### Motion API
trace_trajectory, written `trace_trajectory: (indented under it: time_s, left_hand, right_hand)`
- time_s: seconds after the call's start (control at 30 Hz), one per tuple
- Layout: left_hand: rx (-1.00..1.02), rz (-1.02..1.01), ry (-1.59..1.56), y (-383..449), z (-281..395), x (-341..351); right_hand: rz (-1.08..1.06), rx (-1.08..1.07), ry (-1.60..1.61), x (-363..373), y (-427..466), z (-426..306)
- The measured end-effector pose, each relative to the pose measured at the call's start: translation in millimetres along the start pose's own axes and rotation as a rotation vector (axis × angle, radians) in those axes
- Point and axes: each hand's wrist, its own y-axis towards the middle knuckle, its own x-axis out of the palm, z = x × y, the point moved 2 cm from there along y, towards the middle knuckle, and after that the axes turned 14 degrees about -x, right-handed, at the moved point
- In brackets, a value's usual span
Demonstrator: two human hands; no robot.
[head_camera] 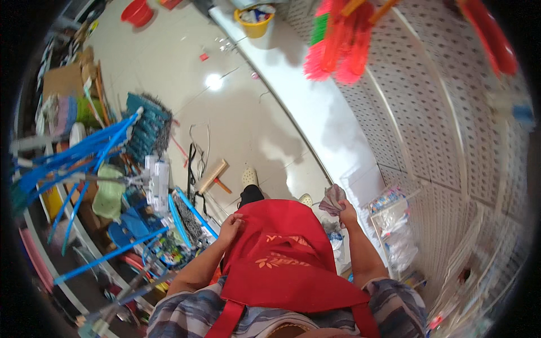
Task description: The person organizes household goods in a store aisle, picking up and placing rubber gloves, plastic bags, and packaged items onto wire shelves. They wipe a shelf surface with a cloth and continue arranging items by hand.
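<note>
A crumpled greyish-pink cloth (332,200) is pinched in my right hand (348,214), held out over the edge of a white ledge (291,93). My left hand (230,228) is by the side of the red apron (283,224) I wear, its fingers loosely curled. Whether those fingers touch the apron, I cannot tell. Below me, a pale clog (250,176) and part of a second one (305,200) show on the tiled floor (236,101). A wooden brush head with an orange handle (213,175) lies just ahead of my feet.
Blue-handled mops (148,122) and crowded shelves (72,236) line the left. Black straps (191,164) lie on the floor. Pink brooms (338,46) hang before a perforated wall panel (414,84). A yellow bucket (255,28) stands on the ledge; a red basin (137,14) is farther off.
</note>
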Motion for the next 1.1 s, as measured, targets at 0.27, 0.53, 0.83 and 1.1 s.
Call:
trace_trajectory:
  time_s: [0.27, 0.53, 0.83, 1.1]
  left_hand:
    - [0.122, -0.121, 0.532, -43, 100, -78]
    - [0.066, -0.169, 0.490, -44, 182, 0]
    - [0.246, -0.193, 0.873, 38, 220, 36]
    - [0.219, -0.239, 1.195, 71, 308, 120]
  right_hand:
    - [0.110, 0.349, 0.416, -80, -122, -50]
    - [0.290, 0.416, 0.443, -4, -207, 42]
    - [0.590, 0.560, 0.947, 68, -272, 82]
    - [0.800, 0.780, 1.332, 162, -406, 44]
